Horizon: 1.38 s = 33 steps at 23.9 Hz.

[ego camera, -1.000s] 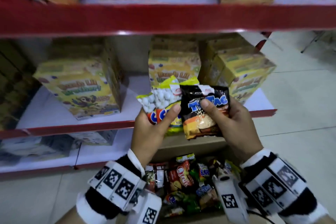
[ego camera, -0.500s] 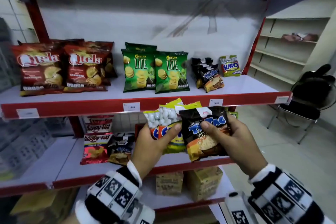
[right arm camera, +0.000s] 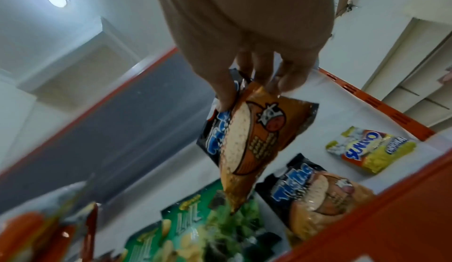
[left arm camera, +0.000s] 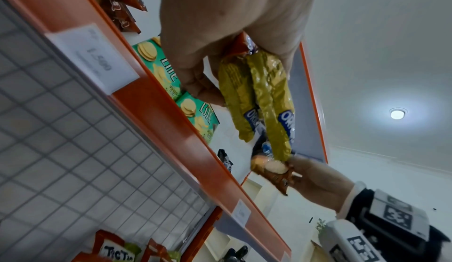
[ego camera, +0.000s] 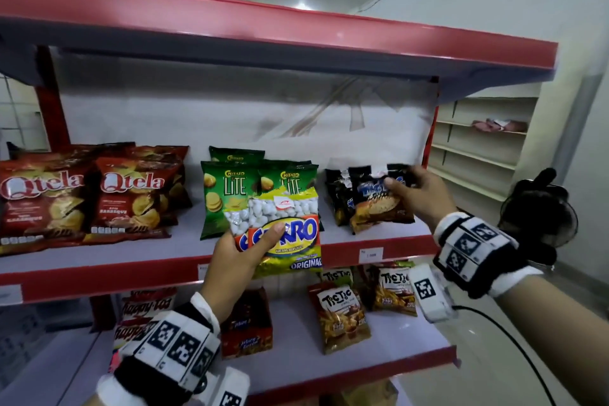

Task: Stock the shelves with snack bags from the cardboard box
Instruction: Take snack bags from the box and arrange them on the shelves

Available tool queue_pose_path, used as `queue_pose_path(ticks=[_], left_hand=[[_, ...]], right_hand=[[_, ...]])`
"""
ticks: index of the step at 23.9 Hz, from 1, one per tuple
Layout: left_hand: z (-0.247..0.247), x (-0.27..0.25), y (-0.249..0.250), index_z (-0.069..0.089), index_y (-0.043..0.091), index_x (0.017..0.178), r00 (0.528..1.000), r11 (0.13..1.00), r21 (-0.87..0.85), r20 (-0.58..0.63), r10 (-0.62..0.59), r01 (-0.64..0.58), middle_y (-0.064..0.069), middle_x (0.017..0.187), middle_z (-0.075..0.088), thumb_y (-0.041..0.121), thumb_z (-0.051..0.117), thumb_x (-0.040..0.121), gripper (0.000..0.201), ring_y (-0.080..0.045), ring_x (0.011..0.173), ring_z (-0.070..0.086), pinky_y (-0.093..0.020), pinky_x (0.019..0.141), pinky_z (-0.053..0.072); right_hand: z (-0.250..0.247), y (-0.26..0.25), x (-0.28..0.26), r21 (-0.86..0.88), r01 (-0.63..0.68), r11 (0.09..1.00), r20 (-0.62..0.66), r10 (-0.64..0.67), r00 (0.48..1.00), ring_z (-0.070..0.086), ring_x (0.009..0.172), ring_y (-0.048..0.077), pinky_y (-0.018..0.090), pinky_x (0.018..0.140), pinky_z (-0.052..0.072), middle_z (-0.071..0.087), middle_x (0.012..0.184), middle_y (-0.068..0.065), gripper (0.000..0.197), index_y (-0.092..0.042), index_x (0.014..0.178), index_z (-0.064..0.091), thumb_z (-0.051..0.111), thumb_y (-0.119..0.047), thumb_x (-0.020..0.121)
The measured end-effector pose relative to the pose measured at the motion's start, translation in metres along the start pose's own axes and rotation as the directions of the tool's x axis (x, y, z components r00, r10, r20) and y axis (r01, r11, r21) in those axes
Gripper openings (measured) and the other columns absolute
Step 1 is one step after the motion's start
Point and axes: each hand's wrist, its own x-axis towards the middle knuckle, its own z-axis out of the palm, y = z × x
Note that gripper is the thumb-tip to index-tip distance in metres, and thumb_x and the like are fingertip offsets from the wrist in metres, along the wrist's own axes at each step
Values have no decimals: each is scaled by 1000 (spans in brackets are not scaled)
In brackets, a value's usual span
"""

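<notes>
Since the earlier frame, both hands have risen to the snack shelf [ego camera: 346,242]. Head view: right hand [ego camera: 417,193] pinches a black bag [ego camera: 379,204] at its top among matching bags; left hand [ego camera: 237,260] grips two Sukro bags [ego camera: 286,227].

Left wrist: thumb and fingers clamp their lower halves.

Right wrist: bag hangs limp, probably light, crinkly, slippery; hold by the seam.

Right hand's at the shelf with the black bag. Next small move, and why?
Probably set the black snack bag down among the matching black bags and let go: the right hand already holds it over that row, while the left hand holds the peanut bags.
</notes>
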Motion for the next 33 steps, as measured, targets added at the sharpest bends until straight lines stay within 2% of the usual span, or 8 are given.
queue_pose_path(ticks=[3,7,11,15,22,26,29,33], left_hand=[[39,24,-3,66,21,106,1000,999,46,-21,19,-18,3,94,76,47,74,63,51,-13,88,72,-26,74,56],[70,37,-10,66,23,107,1000,998,66,3,21,-21,6,95,76,45,72,67,46,-8,87,72,-15,66,55],[100,50,-14,67,20,108,998,998,55,-31,45,-44,6,93,76,43,71,67,47,-8,86,72,-13,65,54],[146,68,-11,69,15,106,997,997,38,-24,70,-69,-2,94,76,43,70,69,46,-13,85,73,-22,71,57],[197,143,23,62,17,118,994,994,54,-59,94,-91,0,112,69,28,59,91,30,-9,96,67,-17,81,52],[201,168,18,64,21,102,996,993,99,-52,70,-65,15,79,72,19,59,92,11,6,61,66,-5,50,47],[203,162,7,63,26,91,999,991,128,0,34,-34,22,64,70,19,59,92,8,8,55,64,-7,45,45],[207,157,-1,63,26,98,999,989,145,38,21,-27,21,76,73,20,61,90,11,6,73,68,-4,54,46]], right_hand=[[11,48,37,-103,-158,982,193,176,965,58,71,25,33,62,51,65,79,3,32,1,118,62,64,-11,89],[9,72,59,-117,-218,969,260,242,935,62,99,30,43,95,49,64,114,21,45,7,124,55,67,-16,87],[-13,45,54,87,-23,996,271,-2,962,63,83,14,17,71,51,69,101,7,45,-3,124,59,63,-30,88],[-29,15,43,196,90,977,550,-185,815,70,80,13,24,58,53,70,91,-3,60,-27,116,56,78,-45,62],[-78,60,173,72,-39,997,397,7,918,66,81,28,31,59,57,64,104,8,45,-12,113,51,75,-1,75],[-59,119,238,-473,-99,875,418,322,849,57,59,21,26,56,49,57,78,9,24,-17,75,43,50,-3,94],[-44,135,247,-622,-66,780,437,416,797,58,60,23,36,68,58,60,90,19,7,-7,93,52,58,-5,90],[-55,98,233,-371,29,928,385,125,915,64,80,23,30,70,55,66,111,14,55,-10,120,54,75,-36,77]])
